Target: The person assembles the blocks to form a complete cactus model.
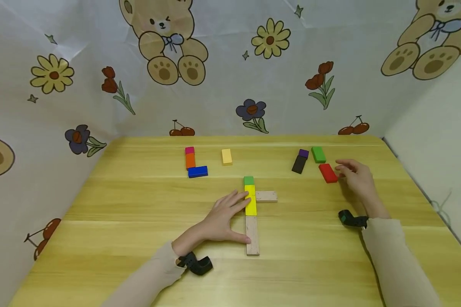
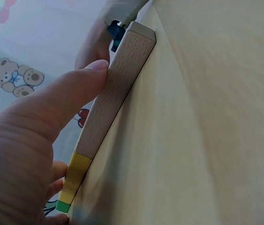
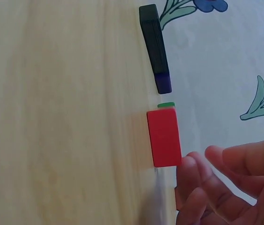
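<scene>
Left hand (image 1: 223,219) presses plain block's (image 1: 252,236) edge — right fingers (image 1: 343,168) beside red block (image 1: 328,173).

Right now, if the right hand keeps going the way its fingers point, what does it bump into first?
Most likely the red block. The right hand has its fingertips pointing at it, right beside its near end. Whether they already touch is hard to tell.

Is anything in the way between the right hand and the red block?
No, nothing visible. The right hand has its fingertips right at the near end of the flat red rectangular wooden block. Only bare wooden table lies around them; the green block sits beyond it.
</scene>
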`<state>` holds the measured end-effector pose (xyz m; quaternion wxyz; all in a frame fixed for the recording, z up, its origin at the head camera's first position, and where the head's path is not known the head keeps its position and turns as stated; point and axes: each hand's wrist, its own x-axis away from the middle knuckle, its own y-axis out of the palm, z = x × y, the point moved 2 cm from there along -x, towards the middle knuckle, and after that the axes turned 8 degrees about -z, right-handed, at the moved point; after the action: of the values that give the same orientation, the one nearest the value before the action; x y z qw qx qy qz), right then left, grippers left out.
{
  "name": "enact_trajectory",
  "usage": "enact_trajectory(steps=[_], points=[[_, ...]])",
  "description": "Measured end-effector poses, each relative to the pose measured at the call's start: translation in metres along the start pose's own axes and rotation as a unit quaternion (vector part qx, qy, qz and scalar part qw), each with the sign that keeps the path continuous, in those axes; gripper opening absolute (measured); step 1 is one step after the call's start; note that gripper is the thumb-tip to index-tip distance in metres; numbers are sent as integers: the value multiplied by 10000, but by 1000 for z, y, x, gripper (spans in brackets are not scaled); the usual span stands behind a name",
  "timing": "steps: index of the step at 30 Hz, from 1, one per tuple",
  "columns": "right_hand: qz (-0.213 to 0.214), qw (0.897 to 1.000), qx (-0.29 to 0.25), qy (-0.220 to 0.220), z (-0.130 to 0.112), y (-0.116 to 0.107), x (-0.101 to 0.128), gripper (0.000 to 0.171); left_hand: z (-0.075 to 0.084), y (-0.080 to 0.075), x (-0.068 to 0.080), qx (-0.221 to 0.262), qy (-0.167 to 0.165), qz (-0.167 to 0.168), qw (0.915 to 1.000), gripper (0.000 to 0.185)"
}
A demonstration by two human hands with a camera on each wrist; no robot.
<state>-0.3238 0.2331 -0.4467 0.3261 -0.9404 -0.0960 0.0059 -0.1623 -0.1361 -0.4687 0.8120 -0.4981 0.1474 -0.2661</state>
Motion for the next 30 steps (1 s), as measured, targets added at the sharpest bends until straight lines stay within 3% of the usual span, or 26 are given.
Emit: enact_trajectory(steps=[4,10,13,21,30], points=[[-256,9993,278,78,1,-1,1,41,3,0,1,14,-22,-142,9999,101],[-252,9980,581,-43,-1,-11,-6,44,2,-3,-11,-97,40,23,9999,100],[-451,9977,510,-70,0,-9,-7,47,2,-2,-10,-114,17,6,9999,101],[-1387,9899,234,-173,10,10,3,63,0,0,9,-34,-113,-166,9998,102],[-1675,9840,131,-599,13,-1,-3,77,0,-3,2,-72,-10,-19,10000,101]])
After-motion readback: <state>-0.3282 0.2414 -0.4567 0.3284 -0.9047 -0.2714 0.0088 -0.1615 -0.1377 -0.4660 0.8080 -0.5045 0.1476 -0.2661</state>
